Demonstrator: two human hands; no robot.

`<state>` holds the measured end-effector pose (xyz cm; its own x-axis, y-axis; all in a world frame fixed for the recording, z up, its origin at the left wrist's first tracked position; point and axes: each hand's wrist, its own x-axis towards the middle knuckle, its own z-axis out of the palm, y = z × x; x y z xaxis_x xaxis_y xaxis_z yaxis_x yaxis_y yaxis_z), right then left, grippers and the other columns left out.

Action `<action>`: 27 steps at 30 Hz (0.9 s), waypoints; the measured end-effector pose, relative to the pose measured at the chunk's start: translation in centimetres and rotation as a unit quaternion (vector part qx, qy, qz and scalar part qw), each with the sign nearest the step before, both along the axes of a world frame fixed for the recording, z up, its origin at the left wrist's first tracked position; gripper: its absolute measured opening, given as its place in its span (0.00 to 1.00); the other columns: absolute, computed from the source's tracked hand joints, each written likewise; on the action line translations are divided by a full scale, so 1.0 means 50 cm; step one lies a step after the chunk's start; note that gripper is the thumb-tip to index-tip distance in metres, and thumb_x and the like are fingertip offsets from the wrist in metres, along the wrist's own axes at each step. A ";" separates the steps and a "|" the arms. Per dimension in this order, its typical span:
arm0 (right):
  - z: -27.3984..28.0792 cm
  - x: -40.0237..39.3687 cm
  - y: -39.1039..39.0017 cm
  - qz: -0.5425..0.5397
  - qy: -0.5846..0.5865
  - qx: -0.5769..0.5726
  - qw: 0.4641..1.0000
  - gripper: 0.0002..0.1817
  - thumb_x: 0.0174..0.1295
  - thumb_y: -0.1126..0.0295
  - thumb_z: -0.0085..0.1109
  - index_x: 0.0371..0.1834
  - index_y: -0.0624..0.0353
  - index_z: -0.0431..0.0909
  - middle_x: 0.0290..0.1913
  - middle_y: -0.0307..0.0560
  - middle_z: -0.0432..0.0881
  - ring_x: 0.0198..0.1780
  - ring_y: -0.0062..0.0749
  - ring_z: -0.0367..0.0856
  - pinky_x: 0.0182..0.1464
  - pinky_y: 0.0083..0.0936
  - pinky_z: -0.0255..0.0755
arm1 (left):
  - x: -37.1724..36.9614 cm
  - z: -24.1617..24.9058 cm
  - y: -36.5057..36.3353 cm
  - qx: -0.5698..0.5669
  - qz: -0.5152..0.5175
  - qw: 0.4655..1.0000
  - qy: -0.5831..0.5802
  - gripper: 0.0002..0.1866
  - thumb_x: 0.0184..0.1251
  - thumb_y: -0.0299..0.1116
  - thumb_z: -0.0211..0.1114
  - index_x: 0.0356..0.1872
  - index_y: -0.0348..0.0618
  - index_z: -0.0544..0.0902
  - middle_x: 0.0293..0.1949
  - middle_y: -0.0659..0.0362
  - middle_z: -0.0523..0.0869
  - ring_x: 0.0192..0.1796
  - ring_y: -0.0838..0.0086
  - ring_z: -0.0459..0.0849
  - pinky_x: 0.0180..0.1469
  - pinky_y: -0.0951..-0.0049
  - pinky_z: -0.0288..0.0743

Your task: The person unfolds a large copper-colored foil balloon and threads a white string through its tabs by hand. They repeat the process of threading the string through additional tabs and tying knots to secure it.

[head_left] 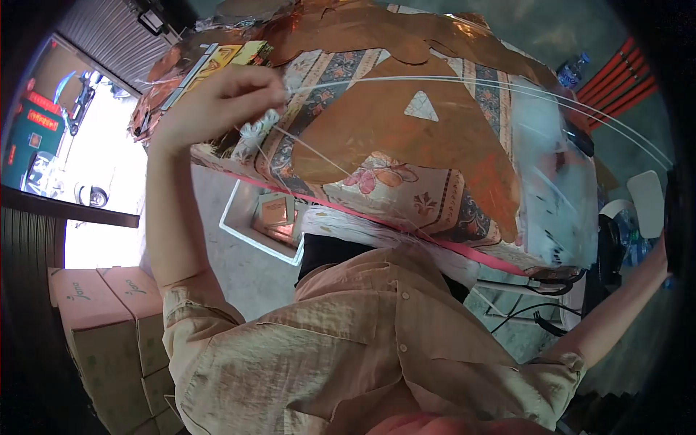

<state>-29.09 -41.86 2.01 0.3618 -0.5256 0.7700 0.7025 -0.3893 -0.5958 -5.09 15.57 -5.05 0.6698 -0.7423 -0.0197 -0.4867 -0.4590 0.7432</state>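
My left hand [250,94] is raised over the left part of the table, its fingers closed in a pinch on white cord [406,77]. From the pinch, two thin strands of the cord run across the table in an arc to the far right edge of the view. A knotted white bundle of cord [255,129] hangs just below the fingers. My right forearm [616,319] stretches out to the right, and the hand itself is lost in the dark rim. Under the strands lies a brown sheet [348,130] with a white triangle [421,106] on it.
A patterned cloth [435,192] covers the table, with a pink strip [362,217] along its near edge. Clear plastic [554,188] lies on the right side. Below stands a white foam box [239,225]; cartons [105,326] are stacked at lower left.
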 end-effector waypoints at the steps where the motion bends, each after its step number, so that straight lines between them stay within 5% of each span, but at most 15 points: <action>1: -0.010 -0.023 -0.021 -0.020 0.013 0.014 1.000 0.13 0.64 0.66 0.44 0.41 0.65 0.71 0.40 0.48 0.77 0.47 0.30 0.74 0.50 0.26 0.68 | 0.007 0.010 0.024 0.009 0.002 1.000 0.011 0.14 0.65 0.39 0.53 0.25 0.41 0.73 0.23 0.67 0.72 0.25 0.86 0.69 0.27 0.84 0.63; 6: -0.100 -0.101 -0.070 -0.081 0.147 0.087 0.982 0.15 0.68 0.63 0.37 0.44 0.64 0.68 0.38 0.44 0.76 0.51 0.23 0.70 0.55 0.26 0.61 | 0.062 -0.027 0.182 -0.234 0.047 0.967 0.087 0.12 0.66 0.38 0.50 0.26 0.44 0.73 0.27 0.64 0.73 0.32 0.78 0.72 0.40 0.75 0.65; 9: -0.158 -0.110 -0.032 0.269 0.302 -0.051 0.913 0.12 0.66 0.66 0.42 0.43 0.63 0.69 0.36 0.45 0.75 0.35 0.27 0.74 0.40 0.21 0.68 | 0.063 -0.049 0.229 -0.411 0.080 0.894 0.157 0.10 0.66 0.37 0.50 0.28 0.45 0.74 0.32 0.61 0.75 0.42 0.74 0.74 0.53 0.65 0.64; 10: -0.191 -0.097 0.048 0.068 0.309 0.037 0.948 0.09 0.66 0.64 0.44 0.33 0.59 0.66 0.25 0.38 0.70 0.25 0.19 0.67 0.29 0.17 0.62 | 0.061 -0.052 0.241 -0.486 0.111 0.852 0.162 0.10 0.66 0.37 0.50 0.30 0.46 0.74 0.35 0.59 0.76 0.47 0.73 0.75 0.59 0.59 0.62; 11: -0.216 -0.093 0.062 0.113 0.360 -0.013 0.926 0.11 0.64 0.63 0.46 0.32 0.58 0.65 0.21 0.39 0.70 0.22 0.21 0.68 0.28 0.17 0.64 | 0.066 -0.054 0.260 -0.525 0.081 0.827 0.184 0.10 0.67 0.36 0.48 0.33 0.41 0.74 0.38 0.56 0.76 0.54 0.71 0.73 0.64 0.53 0.58; 12: -0.242 -0.095 0.085 0.112 0.417 -0.043 0.901 0.09 0.62 0.65 0.49 0.31 0.59 0.65 0.17 0.40 0.71 0.18 0.24 0.70 0.24 0.17 0.65 | 0.058 -0.046 0.257 -0.525 0.082 0.827 0.182 0.10 0.67 0.36 0.48 0.33 0.41 0.74 0.38 0.56 0.76 0.54 0.71 0.73 0.64 0.53 0.58; 14: -0.245 -0.077 0.172 0.236 0.548 -0.059 0.800 0.03 0.56 0.76 0.51 0.27 0.63 0.68 0.19 0.50 0.78 0.20 0.29 0.79 0.22 0.17 0.69 | 0.033 -0.022 0.245 -0.662 0.255 0.691 0.141 0.12 0.68 0.35 0.47 0.37 0.36 0.73 0.38 0.55 0.75 0.51 0.71 0.75 0.59 0.57 0.63; 15: -0.257 -0.066 0.194 0.243 0.624 -0.056 0.741 0.02 0.55 0.78 0.52 0.27 0.65 0.71 0.21 0.50 0.80 0.22 0.28 0.79 0.23 0.17 0.70 | 0.030 -0.013 0.265 -0.715 0.162 0.623 0.272 0.09 0.68 0.30 0.47 0.32 0.35 0.71 0.27 0.59 0.73 0.34 0.76 0.79 0.41 0.73 0.73; 18: -0.244 -0.027 0.280 0.267 0.668 -0.112 0.686 0.08 0.53 0.81 0.54 0.36 0.66 0.75 0.23 0.43 0.79 0.24 0.17 0.75 0.27 0.13 0.68 | 0.036 -0.022 0.282 -0.689 0.013 0.649 0.322 0.10 0.68 0.29 0.46 0.25 0.39 0.68 0.17 0.64 0.64 0.17 0.82 0.66 0.20 0.82 0.62; 19: -0.242 -0.015 0.295 0.268 0.667 -0.112 0.686 0.08 0.53 0.81 0.54 0.36 0.66 0.75 0.23 0.43 0.79 0.24 0.17 0.75 0.27 0.13 0.68 | 0.023 -0.021 0.248 -0.702 0.049 0.644 0.301 0.11 0.69 0.30 0.46 0.26 0.38 0.69 0.14 0.67 0.59 0.14 0.85 0.55 0.12 0.85 0.48; 21: -0.235 0.016 0.321 0.199 0.632 -0.166 0.730 0.08 0.52 0.80 0.55 0.36 0.65 0.75 0.22 0.39 0.76 0.22 0.15 0.70 0.26 0.14 0.65 | -0.001 -0.052 0.180 -0.652 0.114 0.681 0.314 0.11 0.67 0.33 0.50 0.24 0.43 0.69 0.15 0.69 0.60 0.15 0.87 0.56 0.12 0.87 0.45; 22: -0.237 0.033 0.345 0.197 0.631 -0.167 0.732 0.08 0.52 0.80 0.55 0.36 0.65 0.75 0.22 0.39 0.76 0.22 0.15 0.70 0.26 0.14 0.65 | -0.017 -0.068 0.135 -0.529 0.261 0.781 0.208 0.11 0.66 0.37 0.53 0.26 0.45 0.70 0.16 0.69 0.61 0.15 0.87 0.57 0.14 0.85 0.48; 23: -0.248 0.051 0.376 0.207 0.577 -0.208 0.762 0.08 0.51 0.81 0.55 0.36 0.65 0.76 0.22 0.37 0.75 0.22 0.15 0.69 0.25 0.13 0.63 | -0.042 -0.086 0.062 -0.508 0.272 0.798 0.176 0.11 0.65 0.40 0.54 0.29 0.44 0.73 0.17 0.68 0.63 0.17 0.85 0.60 0.17 0.83 0.55; 24: -0.252 0.069 0.409 0.215 0.521 -0.249 0.788 0.09 0.50 0.82 0.54 0.35 0.65 0.76 0.21 0.36 0.73 0.21 0.14 0.67 0.23 0.12 0.61 | -0.059 -0.111 0.016 -0.412 0.189 0.889 0.062 0.12 0.66 0.40 0.51 0.33 0.41 0.74 0.19 0.67 0.67 0.19 0.84 0.65 0.21 0.82 0.59; 27: -0.249 0.125 0.508 0.242 0.477 -0.251 0.807 0.06 0.53 0.78 0.55 0.35 0.64 0.77 0.24 0.36 0.74 0.24 0.14 0.69 0.25 0.14 0.63 | -0.112 -0.142 -0.107 -0.350 0.116 0.919 0.136 0.11 0.68 0.35 0.50 0.35 0.37 0.74 0.23 0.64 0.72 0.23 0.84 0.69 0.25 0.83 0.64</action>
<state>-22.83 -16.48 -10.43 0.9849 0.1467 0.0916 0.1597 -0.5680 -0.8074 -10.70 10.22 -12.15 0.8525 -0.4747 0.2188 -0.1885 0.1112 0.9758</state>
